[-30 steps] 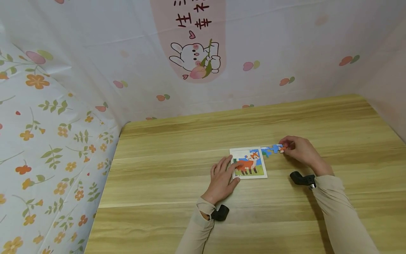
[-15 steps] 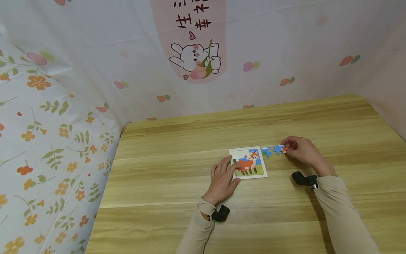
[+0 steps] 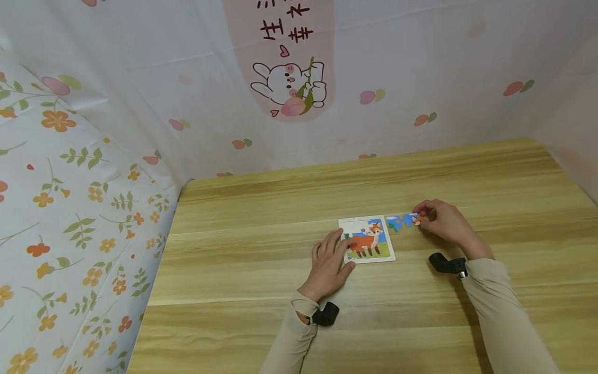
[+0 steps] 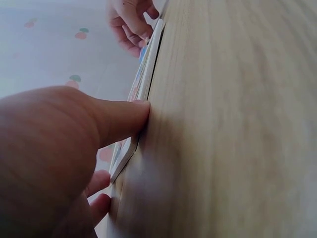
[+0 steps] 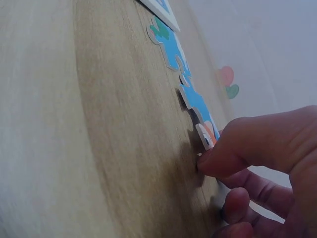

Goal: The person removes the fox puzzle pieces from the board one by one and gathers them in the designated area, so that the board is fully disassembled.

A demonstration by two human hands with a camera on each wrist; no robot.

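A white-framed jigsaw puzzle board (image 3: 369, 244) with an orange fox picture lies flat on the table; its upper-left part is blank. My left hand (image 3: 325, 265) rests on its left side, fingers spread. In the left wrist view the thumb (image 4: 124, 116) presses the board's edge. Just right of the board lies a blue and green puzzle piece (image 5: 168, 42). Between thumb and fingers, my right hand (image 3: 441, 222) pinches a blue puzzle piece with an orange, white-edged end (image 5: 197, 101). Its tab is right at the first piece; whether they interlock I cannot tell.
The wood-grain table (image 3: 243, 244) extends around both hands. Behind it hangs a pale printed curtain (image 3: 397, 62), and a floral cloth (image 3: 84, 234) hangs at the left. A black wrist device (image 3: 447, 263) sits at each cuff.
The right hand shifted its piece slightly right, opening a gap to the other piece, then brought it back left against it. The left hand has stayed on the board.
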